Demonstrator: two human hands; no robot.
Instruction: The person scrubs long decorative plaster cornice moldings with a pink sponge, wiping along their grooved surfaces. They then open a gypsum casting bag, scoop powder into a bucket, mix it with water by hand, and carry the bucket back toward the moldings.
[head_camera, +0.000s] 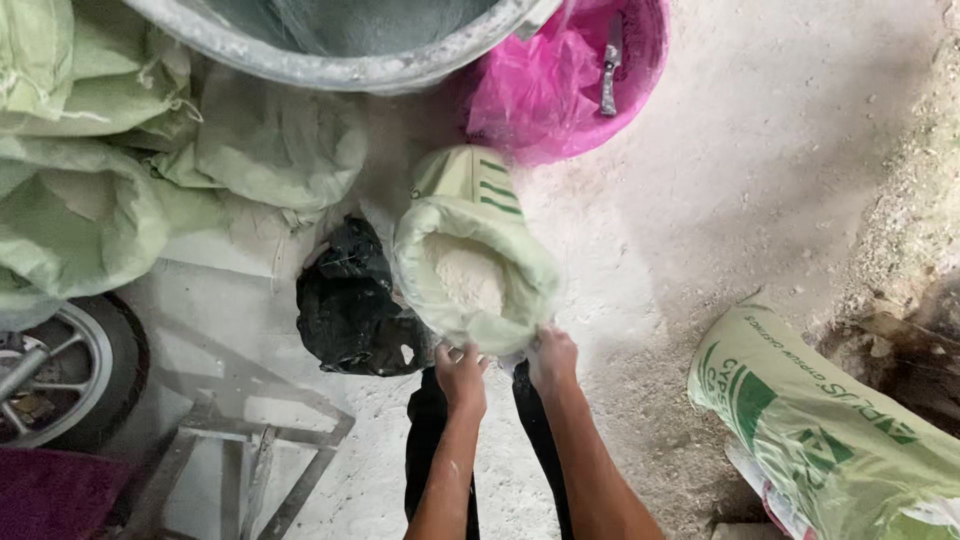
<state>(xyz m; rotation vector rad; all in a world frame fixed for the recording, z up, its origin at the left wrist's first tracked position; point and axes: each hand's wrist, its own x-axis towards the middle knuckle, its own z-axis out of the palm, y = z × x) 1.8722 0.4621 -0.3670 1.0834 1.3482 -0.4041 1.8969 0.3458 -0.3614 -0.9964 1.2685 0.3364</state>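
An open pale green woven sack (468, 250) stands on the ground in front of me, its mouth rolled down and white powder (465, 275) showing inside. My left hand (461, 375) grips the near rim of the sack on its left side. My right hand (553, 355) grips the same rim just to the right. Both forearms reach up from the bottom of the view. A crumpled black plastic bag (352, 305) lies against the sack's left side.
A grey tub (350, 60) and a pink basin (640, 60) lined with pink plastic, holding a trowel (610, 65), sit beyond the sack. Several green sacks (90, 180) are piled left. A wheel (60, 370), a metal frame (250, 440) and another green-printed sack (820, 420) lie nearby.
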